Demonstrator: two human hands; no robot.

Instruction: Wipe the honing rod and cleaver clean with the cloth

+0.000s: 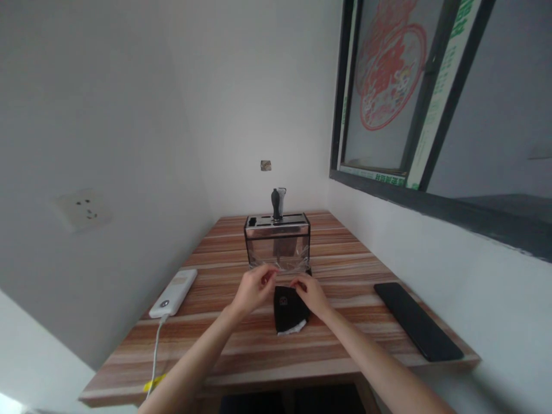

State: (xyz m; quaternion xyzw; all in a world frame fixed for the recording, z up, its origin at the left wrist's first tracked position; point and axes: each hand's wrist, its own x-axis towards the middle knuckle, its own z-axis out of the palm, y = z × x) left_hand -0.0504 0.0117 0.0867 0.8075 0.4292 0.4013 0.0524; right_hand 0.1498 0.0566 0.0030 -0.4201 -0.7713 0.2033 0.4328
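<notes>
My left hand (pixel 257 286) has thumb and forefinger pinched together at the lower edge of crinkled clear plastic (pixel 282 264). What sits between those fingertips is too small to make out. My right hand (pixel 311 293) is also closed in a pinch, over the top right edge of a folded black fabric piece (pixel 290 310) with a pale logo and a white lower edge. Whether it grips the fabric or some thin plastic cannot be told. Just beyond both hands stands a transparent box (pixel 278 227) with a metal top, holding upright a tool with a black handle (pixel 275 202).
A white power bank (pixel 175 292) with a white cable (pixel 156 351) lies on the left. A black phone (pixel 416 321) rests by the right edge of the wood-patterned table (pixel 336 339). Walls flank the table, with a dark-framed window (pixel 388 86) above right and a yellow object (pixel 154 382) at the front left.
</notes>
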